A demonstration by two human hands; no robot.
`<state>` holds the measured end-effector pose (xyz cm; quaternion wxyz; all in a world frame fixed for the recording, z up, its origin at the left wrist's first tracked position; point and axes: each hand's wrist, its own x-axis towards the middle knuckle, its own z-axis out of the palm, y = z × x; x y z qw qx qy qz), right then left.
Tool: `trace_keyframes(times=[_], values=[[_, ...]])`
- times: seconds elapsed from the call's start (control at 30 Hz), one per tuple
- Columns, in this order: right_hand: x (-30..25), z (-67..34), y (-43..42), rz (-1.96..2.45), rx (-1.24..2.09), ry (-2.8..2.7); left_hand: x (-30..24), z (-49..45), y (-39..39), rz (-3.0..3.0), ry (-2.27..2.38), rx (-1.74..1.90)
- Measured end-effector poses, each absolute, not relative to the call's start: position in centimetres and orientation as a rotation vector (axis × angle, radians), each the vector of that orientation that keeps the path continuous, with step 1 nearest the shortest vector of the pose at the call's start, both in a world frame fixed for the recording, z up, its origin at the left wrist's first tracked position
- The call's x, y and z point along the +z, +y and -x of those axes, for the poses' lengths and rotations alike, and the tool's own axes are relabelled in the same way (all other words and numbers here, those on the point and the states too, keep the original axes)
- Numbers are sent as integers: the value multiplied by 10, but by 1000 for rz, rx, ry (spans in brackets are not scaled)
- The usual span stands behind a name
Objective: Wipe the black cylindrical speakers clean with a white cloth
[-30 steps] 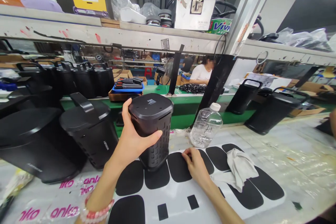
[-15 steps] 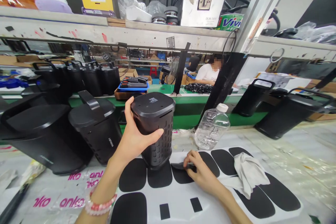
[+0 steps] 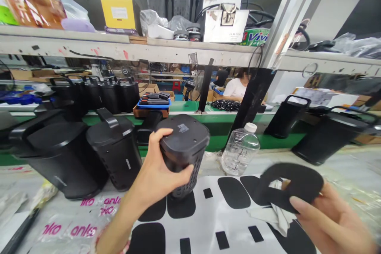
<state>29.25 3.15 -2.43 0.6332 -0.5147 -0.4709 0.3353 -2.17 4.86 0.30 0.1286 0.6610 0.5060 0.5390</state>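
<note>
My left hand (image 3: 160, 172) is closed around a black grilled speaker (image 3: 184, 152) that stands base-up and slightly tilted on a white backing sheet (image 3: 235, 216). Black oval pads (image 3: 233, 191) and small black squares are stuck to that sheet. My right hand (image 3: 329, 218) is raised at the lower right, its fingers pinching one peeled black pad (image 3: 293, 184) in the air above a crumpled white cloth (image 3: 272, 212).
Two larger black speakers (image 3: 117, 149) with handles stand at the left, two more (image 3: 330, 135) at the right. A clear plastic bottle (image 3: 239, 149) is behind the sheet. A green conveyor (image 3: 214, 113) carries further speakers. A shelf (image 3: 149, 45) overhead holds boxes. A person sits beyond.
My right hand peeled a black pad off the sheet and lifted it to the right. The speaker in my left hand tilted toward me, and the view shifted slightly.
</note>
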Motion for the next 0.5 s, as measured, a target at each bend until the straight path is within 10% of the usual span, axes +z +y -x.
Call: trace_keyframes(times=[0.5], values=[[60,-246,-2,1005,1099,-1314,-6,-2,-13,-2399,1187,1706]])
